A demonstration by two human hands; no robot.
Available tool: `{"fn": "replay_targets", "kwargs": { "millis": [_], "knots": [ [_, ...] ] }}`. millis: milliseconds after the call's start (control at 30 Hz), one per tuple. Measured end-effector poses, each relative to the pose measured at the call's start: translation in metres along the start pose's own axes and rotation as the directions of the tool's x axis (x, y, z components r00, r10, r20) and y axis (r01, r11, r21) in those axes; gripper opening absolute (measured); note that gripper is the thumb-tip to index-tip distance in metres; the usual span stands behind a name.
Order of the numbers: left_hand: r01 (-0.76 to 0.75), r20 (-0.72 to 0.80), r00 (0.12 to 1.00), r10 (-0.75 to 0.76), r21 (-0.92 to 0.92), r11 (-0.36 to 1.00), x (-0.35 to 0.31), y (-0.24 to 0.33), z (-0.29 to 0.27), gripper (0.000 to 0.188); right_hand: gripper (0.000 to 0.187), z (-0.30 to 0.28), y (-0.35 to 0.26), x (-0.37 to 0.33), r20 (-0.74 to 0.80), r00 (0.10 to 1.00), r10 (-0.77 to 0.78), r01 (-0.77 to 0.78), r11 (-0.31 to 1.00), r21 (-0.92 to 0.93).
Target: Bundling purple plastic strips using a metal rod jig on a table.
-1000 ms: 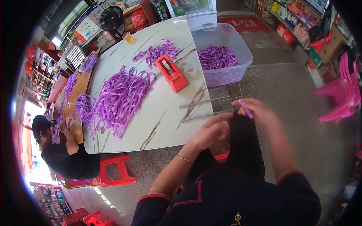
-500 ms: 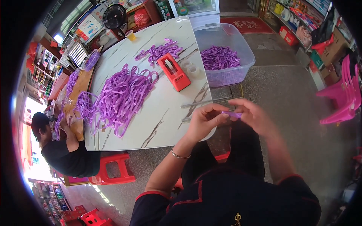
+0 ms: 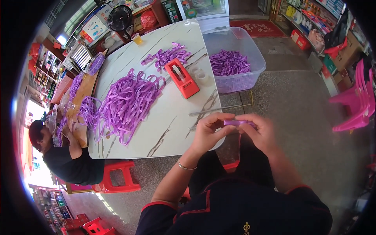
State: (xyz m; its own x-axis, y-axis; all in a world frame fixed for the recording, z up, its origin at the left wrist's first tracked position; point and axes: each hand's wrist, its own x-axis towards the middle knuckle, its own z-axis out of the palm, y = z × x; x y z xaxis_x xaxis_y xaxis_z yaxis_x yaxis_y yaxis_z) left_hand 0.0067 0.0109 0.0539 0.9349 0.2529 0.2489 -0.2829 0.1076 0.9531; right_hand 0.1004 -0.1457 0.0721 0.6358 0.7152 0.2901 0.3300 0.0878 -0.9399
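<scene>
In front of my lap, just past the table's near right corner, both hands are closed on one short flattened bundle of purple ribbon (image 3: 234, 122). My left hand (image 3: 210, 132) pinches its left end between thumb and fingers. My right hand (image 3: 259, 133) grips the other end, with a bit of purple showing by the fingers. A large loose heap of purple ribbon loops (image 3: 127, 103) lies on the marbled white table (image 3: 172, 137). Beyond it sits a smaller pile of short ribbon bundles (image 3: 166, 55). A red tape dispenser (image 3: 182, 78) stands beside clear tape rolls (image 3: 199, 75).
A clear plastic bin (image 3: 256, 64) full of purple bundles stands against the table's right edge. A thin grey rod (image 3: 211, 110) lies near my hands. Left, another person (image 3: 72, 160) works at a wooden table by a red stool (image 3: 119, 174). Pink chairs (image 3: 356, 98) stand right.
My hands have come slightly lower and closer to my body. The right hand has turned, its fingers now lying along the ribbon bundle, which shows longer between the hands.
</scene>
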Motion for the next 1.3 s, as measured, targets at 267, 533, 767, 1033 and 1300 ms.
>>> {"fn": "replay_targets", "kwargs": {
  "millis": [267,533,767,1033,1300],
  "knots": [
    [-0.026,-0.012,1.000,0.029,0.147,0.989,-0.005,-0.005,-0.016,0.017,0.020,0.014,0.006,0.004,0.003,0.992,0.128,-0.121,0.931,0.346],
    [-0.040,-0.228,0.925,0.305,0.739,0.673,0.087,0.042,-0.128,0.015,0.014,0.062,0.044,-0.012,0.209,0.925,0.318,-0.372,0.874,0.313],
    [0.228,-0.290,0.905,0.312,0.948,0.221,0.114,0.058,-0.213,0.029,0.009,0.080,0.044,-0.009,0.257,0.962,-0.097,0.137,0.980,-0.141],
    [0.341,-0.333,0.940,0.077,0.894,-0.290,0.062,0.003,-0.216,0.018,0.009,0.080,0.044,-0.008,0.273,0.962,-0.021,0.060,0.989,-0.133],
    [0.008,-0.020,0.986,0.167,0.997,0.078,0.014,0.000,-0.153,0.004,0.018,0.076,0.046,-0.010,0.319,0.943,0.097,-0.063,0.991,-0.115]
  ]
}}
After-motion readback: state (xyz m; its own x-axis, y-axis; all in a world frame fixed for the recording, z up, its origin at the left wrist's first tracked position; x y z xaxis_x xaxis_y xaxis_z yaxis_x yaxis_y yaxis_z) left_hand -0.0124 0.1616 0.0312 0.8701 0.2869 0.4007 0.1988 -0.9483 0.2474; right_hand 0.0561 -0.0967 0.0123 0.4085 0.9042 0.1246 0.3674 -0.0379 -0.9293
